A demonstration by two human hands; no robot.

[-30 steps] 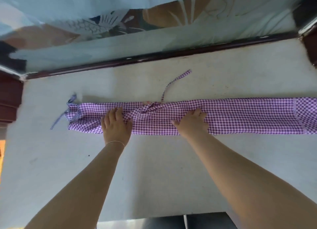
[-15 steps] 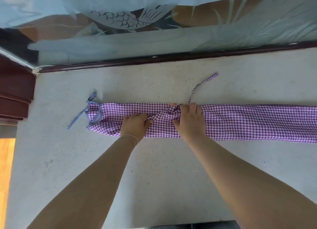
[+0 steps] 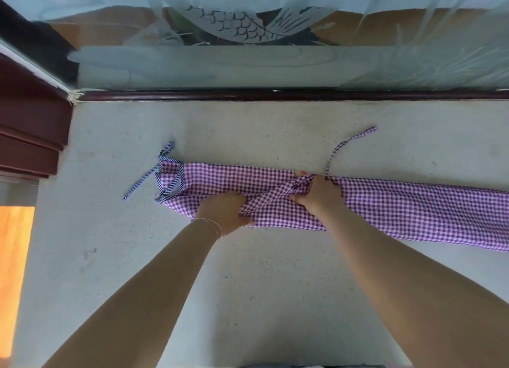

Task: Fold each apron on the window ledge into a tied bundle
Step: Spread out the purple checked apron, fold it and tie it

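Reaching forward side by side, both hands, left [image 3: 224, 212] and right [image 3: 321, 195], clutch the folded apron [image 3: 399, 205].

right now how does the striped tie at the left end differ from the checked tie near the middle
The dark blue-and-white striped tie lies at the purple checked apron's left end, trailing toward the near side; the purple checked tie leaves the apron's middle, beside the right hand, running toward the window. They differ in pattern and colour. Both lie loose and flat on the pale ledge.
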